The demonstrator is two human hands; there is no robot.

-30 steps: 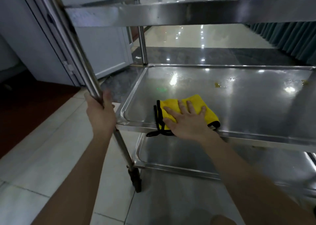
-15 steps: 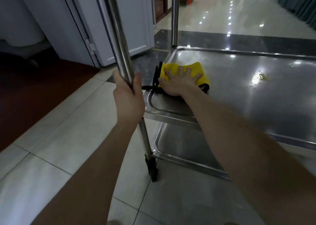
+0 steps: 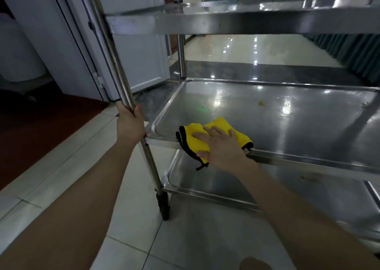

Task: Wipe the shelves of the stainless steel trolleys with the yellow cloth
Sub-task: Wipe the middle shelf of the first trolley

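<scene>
Cloth (image 3: 197, 139) at front-left corner of shelf (image 3: 298, 126), right hand (image 3: 223, 149) flat on top for pressure; left hand (image 3: 131, 123) grips post (image 3: 115, 64), probably bracing.

Right hand (image 3: 221, 148) is dragging the yellow cloth (image 3: 194, 138) back toward the person across the middle shelf (image 3: 287, 126). Half a second ago both were up at the shelf's left end, away from the near rim (image 3: 308, 164); now they are sitting at the near left corner, much as a second ago. Cloth's black-trimmed corner is now drooping over that rim, lower than a second ago, and the head is tipping up, bringing the top shelf (image 3: 246, 21) back into view.
</scene>
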